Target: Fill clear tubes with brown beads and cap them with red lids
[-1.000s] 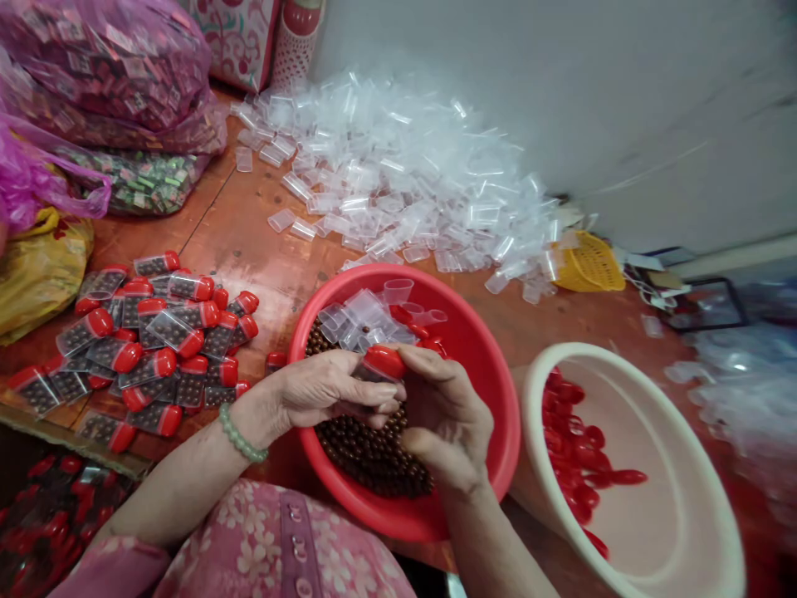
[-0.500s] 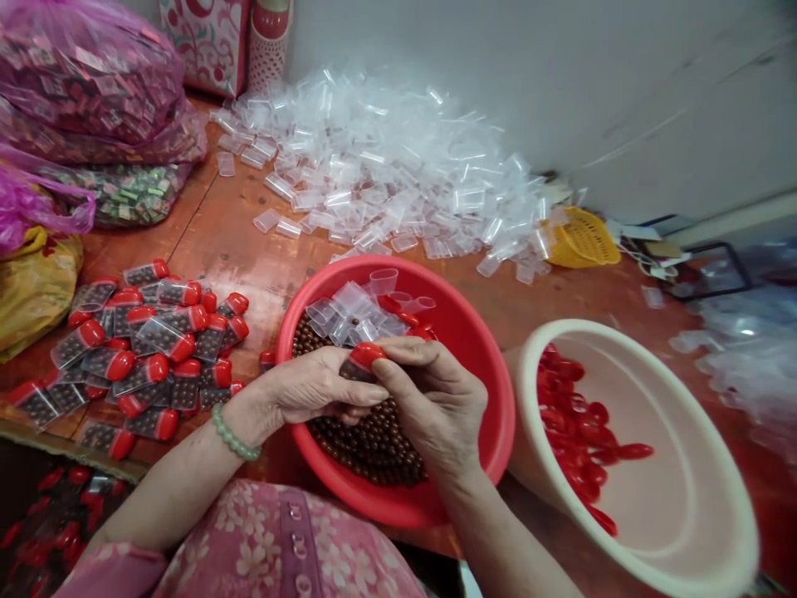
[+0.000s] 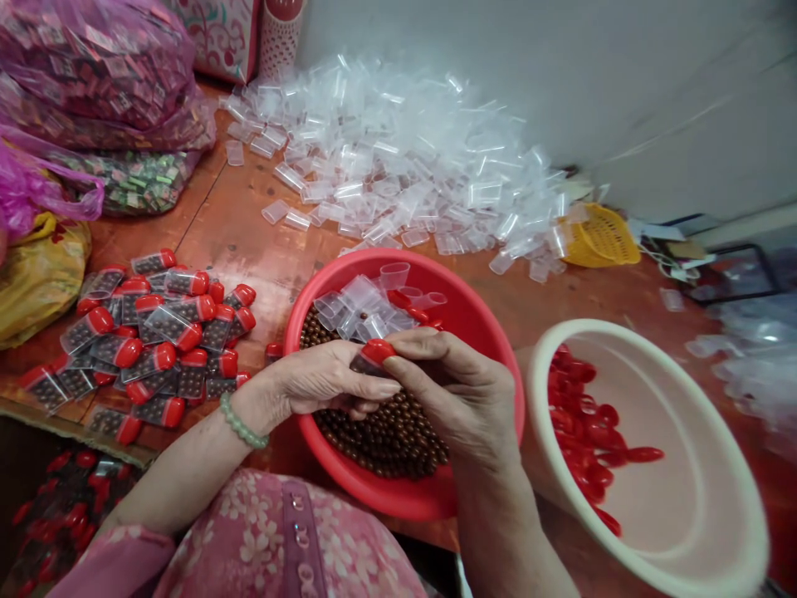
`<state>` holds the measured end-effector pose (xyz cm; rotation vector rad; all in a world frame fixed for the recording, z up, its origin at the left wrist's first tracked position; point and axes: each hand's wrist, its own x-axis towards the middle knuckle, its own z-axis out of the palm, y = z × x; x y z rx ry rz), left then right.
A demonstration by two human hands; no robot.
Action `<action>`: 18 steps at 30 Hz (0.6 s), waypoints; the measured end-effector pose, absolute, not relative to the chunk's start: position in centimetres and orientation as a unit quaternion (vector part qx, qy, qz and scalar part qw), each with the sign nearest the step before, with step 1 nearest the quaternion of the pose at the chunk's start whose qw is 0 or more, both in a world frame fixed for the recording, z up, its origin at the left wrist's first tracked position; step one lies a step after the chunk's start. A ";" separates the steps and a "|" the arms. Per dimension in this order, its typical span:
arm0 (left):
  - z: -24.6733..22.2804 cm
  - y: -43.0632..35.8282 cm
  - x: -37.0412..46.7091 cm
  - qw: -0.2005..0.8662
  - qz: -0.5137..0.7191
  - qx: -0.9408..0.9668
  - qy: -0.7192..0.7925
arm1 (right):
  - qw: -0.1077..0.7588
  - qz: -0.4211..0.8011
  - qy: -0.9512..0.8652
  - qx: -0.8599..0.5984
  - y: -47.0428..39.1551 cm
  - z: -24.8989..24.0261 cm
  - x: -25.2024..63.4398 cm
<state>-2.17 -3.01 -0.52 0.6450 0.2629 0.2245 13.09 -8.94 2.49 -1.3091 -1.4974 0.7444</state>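
Observation:
Over the red basin (image 3: 398,507), my left hand (image 3: 317,378) is closed around a small clear case with a red cap (image 3: 375,352), dark beads showing inside it. My right hand (image 3: 457,390) pinches the red cap end between thumb and fingers. Most of the case is hidden by the left fingers. Below the hands lie many brown beads (image 3: 398,440). Clear empty cases (image 3: 358,301) and a few red caps (image 3: 418,314) rest on the beads at the far side of the basin.
Filled red-capped cases (image 3: 149,357) are piled at the left. A cream basin (image 3: 672,465) with red caps (image 3: 579,423) stands right. Clear cases (image 3: 398,166) are heaped at the back, near a yellow basket (image 3: 603,237). Filled plastic bags (image 3: 100,75) sit back left.
The whole view has shifted slightly, so things appear a little farther right. My right hand has turned a little at the cap; both hands keep hold of the case.

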 end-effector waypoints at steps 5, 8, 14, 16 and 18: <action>-0.6 -3.0 -2.3 0.943 0.098 0.292 0.127 | 0.455 0.271 -0.659 -0.535 -9.4 2.2 13.3; -0.5 -2.9 -2.3 0.953 0.092 0.267 0.114 | 0.432 0.254 -0.697 -0.513 -9.5 2.2 13.7; -0.6 -2.8 -2.2 0.958 0.137 0.212 0.134 | 0.323 0.095 -0.803 -0.491 -9.2 1.8 13.1; -0.7 -2.8 -2.1 0.959 0.144 0.204 0.133 | 0.296 0.027 -0.815 -0.497 -9.0 1.4 12.6; -0.7 -2.9 -2.1 0.958 0.151 0.206 0.134 | 0.294 -0.020 -0.814 -0.501 -8.9 1.0 12.2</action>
